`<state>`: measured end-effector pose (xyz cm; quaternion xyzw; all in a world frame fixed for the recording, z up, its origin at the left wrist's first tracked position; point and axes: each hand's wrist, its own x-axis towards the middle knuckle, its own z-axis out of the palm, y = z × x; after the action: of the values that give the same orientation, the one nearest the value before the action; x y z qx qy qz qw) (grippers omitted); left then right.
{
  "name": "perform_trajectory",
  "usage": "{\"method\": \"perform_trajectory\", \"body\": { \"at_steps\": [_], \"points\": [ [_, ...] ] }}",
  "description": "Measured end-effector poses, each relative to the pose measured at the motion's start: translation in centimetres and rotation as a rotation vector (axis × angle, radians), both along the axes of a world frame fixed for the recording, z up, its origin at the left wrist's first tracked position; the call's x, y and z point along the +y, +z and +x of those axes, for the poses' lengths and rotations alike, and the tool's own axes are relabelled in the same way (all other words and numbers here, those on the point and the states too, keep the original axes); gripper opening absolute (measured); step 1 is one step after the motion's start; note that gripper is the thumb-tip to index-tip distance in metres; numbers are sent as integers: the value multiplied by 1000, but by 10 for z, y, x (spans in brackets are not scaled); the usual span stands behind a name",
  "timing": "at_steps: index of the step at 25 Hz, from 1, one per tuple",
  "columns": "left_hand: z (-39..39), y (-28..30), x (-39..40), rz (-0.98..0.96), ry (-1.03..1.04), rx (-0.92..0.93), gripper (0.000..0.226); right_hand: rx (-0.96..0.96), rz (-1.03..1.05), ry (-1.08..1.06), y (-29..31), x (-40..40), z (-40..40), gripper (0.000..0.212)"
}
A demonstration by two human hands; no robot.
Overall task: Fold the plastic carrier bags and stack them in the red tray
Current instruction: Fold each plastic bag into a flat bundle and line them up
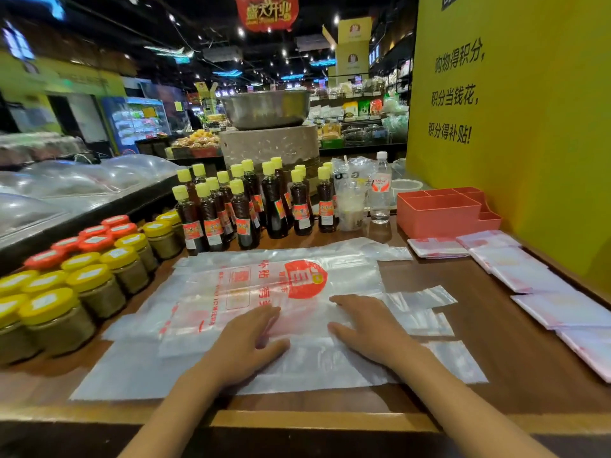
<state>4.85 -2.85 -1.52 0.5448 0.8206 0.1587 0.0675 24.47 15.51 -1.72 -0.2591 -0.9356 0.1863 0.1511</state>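
A wooden shop counter (496, 375) fills the lower frame. At left stand yellow- and red-lidded jars (82, 269), then dark sauce bottles (244, 206) behind. In the centre lies a stack of clear carrier bags (264, 292), spread flat; the left hand (248, 338) and right hand (367, 328) press on it with straight fingers, gripping nothing, likely smoothing it for folding. At right folded bags (529, 269) line the counter edge, below the red tray (443, 209), which looks empty.
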Motion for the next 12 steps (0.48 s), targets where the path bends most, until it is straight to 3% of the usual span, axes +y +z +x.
{"method": "perform_trajectory", "body": {
  "at_steps": [4,8,12],
  "points": [
    [10,-1,-5,171,19,109,47,69,141,-39,6,-3,8,28],
    [11,8,-18,166,-22,161,36,3,291,-17,24,-10,34,30],
    [21,20,-37,122,-60,210,35,-88,257,49,32,-16,66,23]
  ]
}}
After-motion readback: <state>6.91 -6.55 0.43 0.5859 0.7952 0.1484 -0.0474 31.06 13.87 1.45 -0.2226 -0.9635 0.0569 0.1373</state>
